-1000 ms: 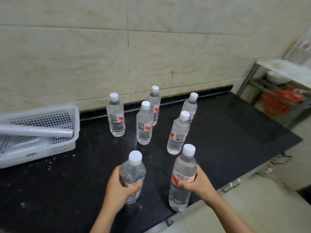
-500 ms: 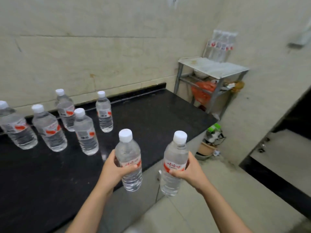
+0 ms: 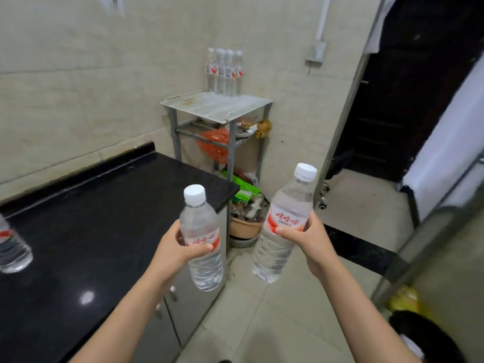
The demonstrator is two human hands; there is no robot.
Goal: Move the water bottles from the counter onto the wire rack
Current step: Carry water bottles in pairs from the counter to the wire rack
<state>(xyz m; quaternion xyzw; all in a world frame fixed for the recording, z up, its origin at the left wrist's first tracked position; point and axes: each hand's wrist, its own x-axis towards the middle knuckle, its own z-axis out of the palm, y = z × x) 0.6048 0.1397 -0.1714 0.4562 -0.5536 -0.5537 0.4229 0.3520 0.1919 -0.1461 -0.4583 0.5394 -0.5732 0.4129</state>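
My left hand point(image 3: 175, 249) grips a clear water bottle point(image 3: 201, 260) with a white cap and red label, held upright past the counter's right edge. My right hand point(image 3: 311, 241) grips a second such bottle point(image 3: 277, 247), tilted to the right over the floor. The grey wire rack point(image 3: 217, 107) stands in the corner beyond the black counter point(image 3: 104, 218). Several bottles point(image 3: 225, 72) stand in a row at the back of the rack's top shelf. One more bottle point(image 3: 11, 247) stands on the counter at the far left edge of view.
The rack's lower shelves hold an orange bag point(image 3: 214, 145) and other clutter. A brown pot point(image 3: 246, 224) with packets sits on the floor beside the counter's end. A metal post point(image 3: 337, 121) and a dark doorway point(image 3: 408, 87) are to the right. The floor is tiled.
The view has swung right, from the counter toward the rack. Both hands lifted their bottles off the counter and carried them right, past the counter's edge. The right bottle now tilts.
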